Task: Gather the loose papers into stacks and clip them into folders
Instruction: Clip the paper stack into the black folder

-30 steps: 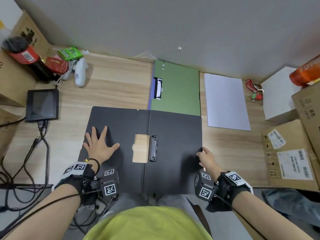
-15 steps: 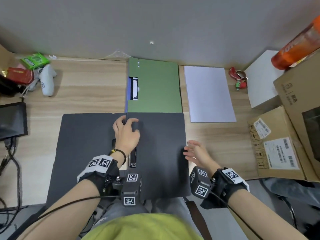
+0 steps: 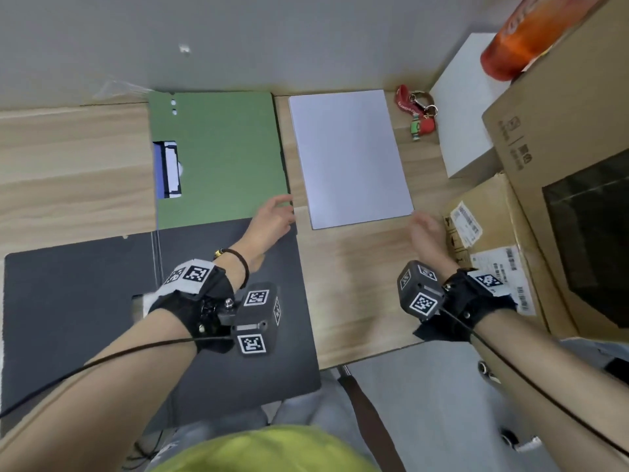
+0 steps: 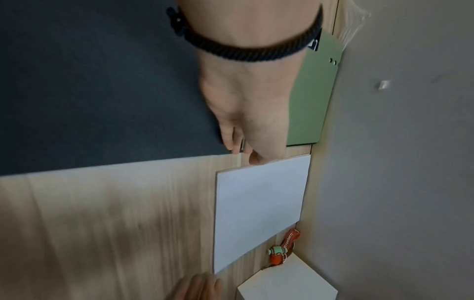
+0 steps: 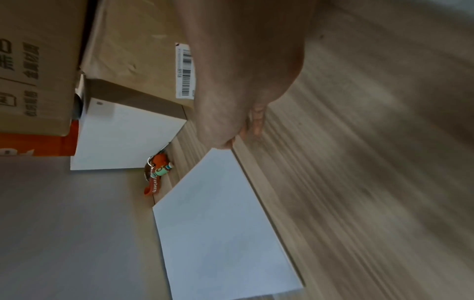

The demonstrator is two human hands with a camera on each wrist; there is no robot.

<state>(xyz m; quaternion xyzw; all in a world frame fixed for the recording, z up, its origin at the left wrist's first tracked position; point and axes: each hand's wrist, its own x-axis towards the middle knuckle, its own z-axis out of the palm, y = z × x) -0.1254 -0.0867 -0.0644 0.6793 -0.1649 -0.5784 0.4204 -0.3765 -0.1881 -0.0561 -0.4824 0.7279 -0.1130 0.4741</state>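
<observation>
A stack of white paper (image 3: 350, 158) lies on the wooden table to the right of a closed green folder (image 3: 221, 158). A black folder (image 3: 78, 301) lies open in front of the green one. My left hand (image 3: 284, 207) reaches over the black folder's far right corner with straight fingers and holds nothing. In the left wrist view its fingertips (image 4: 256, 160) are at the paper's (image 4: 261, 209) near left corner. My right hand (image 3: 420, 221) hovers at the paper's near right corner, relaxed and holding nothing. The right wrist view shows its fingertips (image 5: 231, 142) just short of the paper (image 5: 225, 223).
A red keychain (image 3: 417, 114) lies just right of the paper, beside a white box (image 3: 466, 107). Cardboard boxes (image 3: 561, 131) crowd the table's right side, with an orange bottle (image 3: 520, 39) on top. A grey wall (image 3: 272, 39) closes the back.
My left hand left the black folder's middle and moved right toward the paper. My right hand moved from the folder's right edge to the paper's near right corner. The view swung right.
</observation>
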